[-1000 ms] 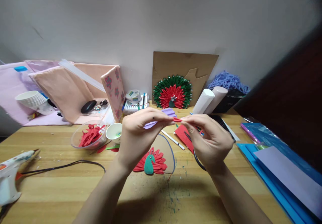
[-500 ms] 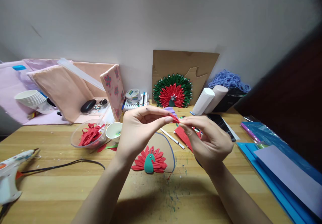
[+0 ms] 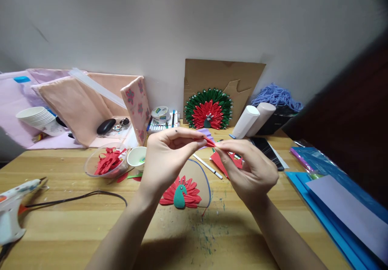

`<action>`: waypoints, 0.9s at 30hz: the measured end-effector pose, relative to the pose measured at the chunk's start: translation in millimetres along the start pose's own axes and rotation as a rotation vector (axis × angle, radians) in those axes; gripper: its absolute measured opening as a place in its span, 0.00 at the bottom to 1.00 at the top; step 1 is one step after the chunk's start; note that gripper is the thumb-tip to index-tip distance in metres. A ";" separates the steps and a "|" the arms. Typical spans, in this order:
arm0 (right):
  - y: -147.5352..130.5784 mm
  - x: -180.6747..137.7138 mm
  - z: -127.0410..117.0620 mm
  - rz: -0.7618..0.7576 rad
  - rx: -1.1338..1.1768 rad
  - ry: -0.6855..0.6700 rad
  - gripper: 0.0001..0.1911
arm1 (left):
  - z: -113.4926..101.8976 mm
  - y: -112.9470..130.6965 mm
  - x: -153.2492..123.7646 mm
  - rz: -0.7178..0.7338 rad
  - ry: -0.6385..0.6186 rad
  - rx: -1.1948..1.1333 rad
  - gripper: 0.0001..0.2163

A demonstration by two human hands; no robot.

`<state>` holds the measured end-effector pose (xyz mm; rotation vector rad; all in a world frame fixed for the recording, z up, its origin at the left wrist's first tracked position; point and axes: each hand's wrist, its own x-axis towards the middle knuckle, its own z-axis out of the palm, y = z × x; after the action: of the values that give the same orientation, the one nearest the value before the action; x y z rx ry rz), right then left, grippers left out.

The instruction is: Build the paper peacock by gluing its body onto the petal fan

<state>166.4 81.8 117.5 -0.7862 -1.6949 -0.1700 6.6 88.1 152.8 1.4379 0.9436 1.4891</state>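
Note:
Between both hands, a small folded strip of red paper or ribbon [image 3: 209, 142] is held up above the table. My left hand [image 3: 169, 152] pinches its left end between thumb and fingers. At its right end, the thumb and forefinger of my right hand [image 3: 250, 163] are pressed together. Below them on the table lies a half-round cardboard piece [image 3: 201, 177] with a blue-edged curve. On it a green peacock body [image 3: 180, 197] is surrounded by red petal-like feathers [image 3: 193, 189]. My left wrist hides part of the cardboard's left side.
A clear bowl of red strips [image 3: 109, 163] and a paper cup [image 3: 137, 157] stand at left, near a glue gun [image 3: 13, 209] and its cord. A finished green-and-red peacock [image 3: 208, 110] leans at the back. Blue sheets [image 3: 318, 205] lie at right; a white pen [image 3: 207, 166] lies mid-table.
Both hands stay nearly in place, pinching the red strip, with only slight finger shifts. My right hand has moved a touch to the left. Nothing has been let go.

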 end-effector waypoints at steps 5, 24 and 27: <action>-1.8 -1.2 2.1 0.007 -0.020 0.020 0.13 | 4.5 2.5 -5.9 0.106 0.068 0.061 0.05; -4.1 -0.5 2.6 0.108 0.022 0.019 0.10 | -7.9 -1.9 6.3 0.009 -0.062 0.031 0.09; -3.5 -0.9 2.3 0.098 0.025 0.006 0.11 | -7.0 -1.3 4.7 0.055 -0.041 0.037 0.06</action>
<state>162.6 79.9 117.0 -0.8476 -1.6458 -0.0832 -0.2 93.2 152.9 1.5267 0.9171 1.4830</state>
